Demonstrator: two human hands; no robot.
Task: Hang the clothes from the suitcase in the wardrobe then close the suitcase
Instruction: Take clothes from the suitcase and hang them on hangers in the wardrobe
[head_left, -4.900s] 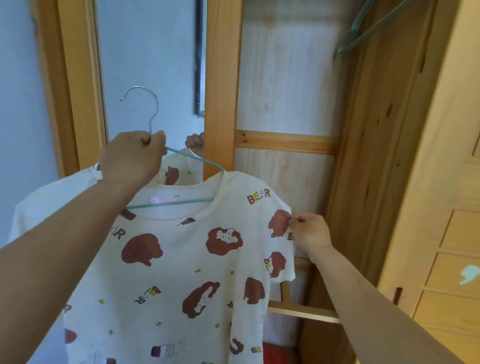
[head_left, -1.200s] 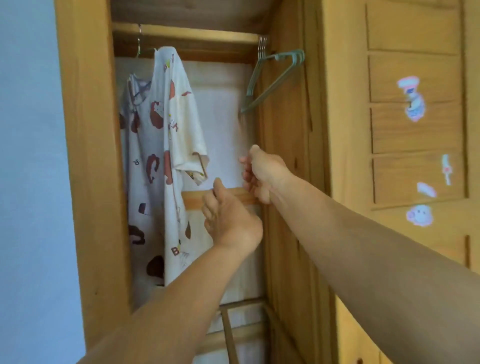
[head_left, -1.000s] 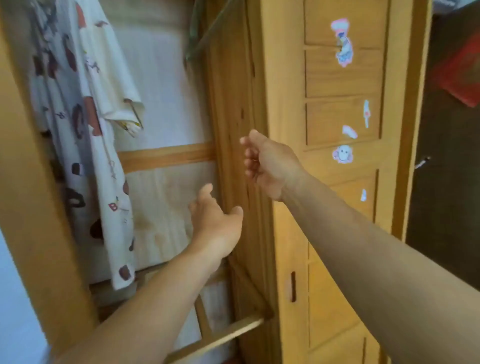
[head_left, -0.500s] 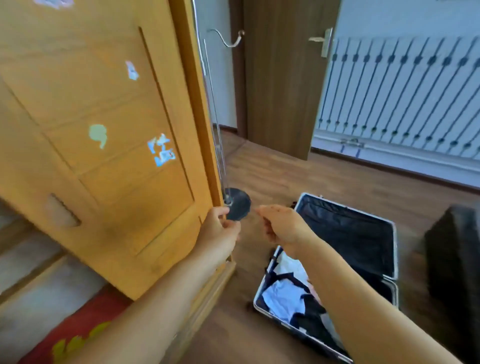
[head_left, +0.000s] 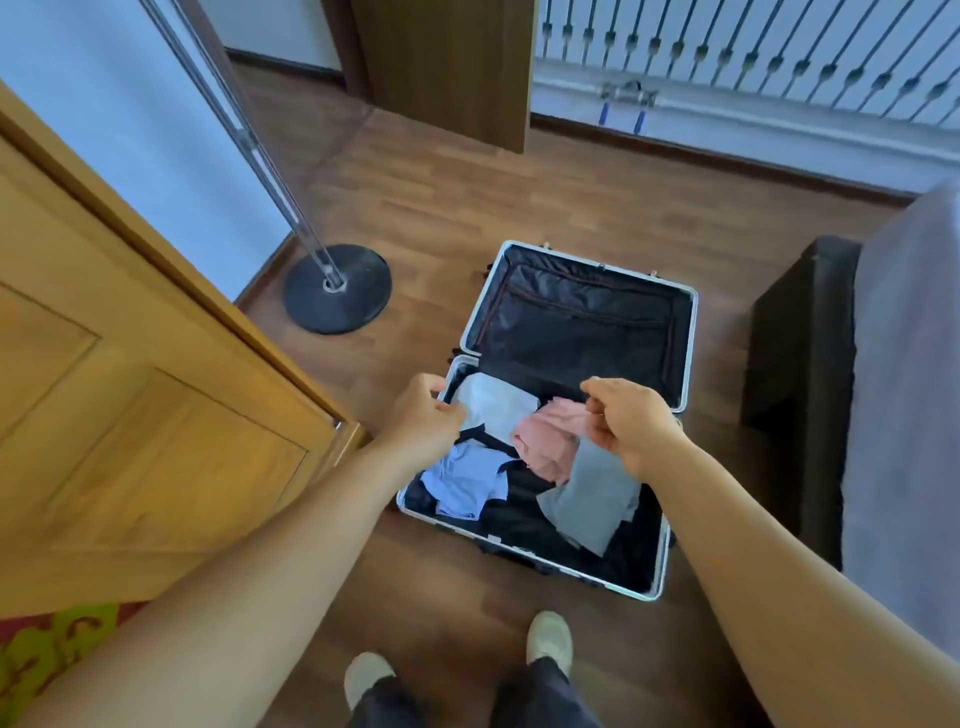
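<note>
Suitcase (head_left: 670, 525) open on the floor (head_left: 597, 208), lid laid flat on the far side. Clothes in the near half: white top (head_left: 496, 410) far left, pink one (head_left: 548, 441) centre, blue one (head_left: 467, 480) near left, grey one (head_left: 592, 499) right. Left hand (head_left: 423, 418) over the left rim, fingers loosely curled, grip on nothing. Right hand (head_left: 626, 421) just right of the pink one, fingers curled; contact unclear. Wardrobe door (head_left: 130, 415) left, stand base (head_left: 337, 288) far left.
</note>
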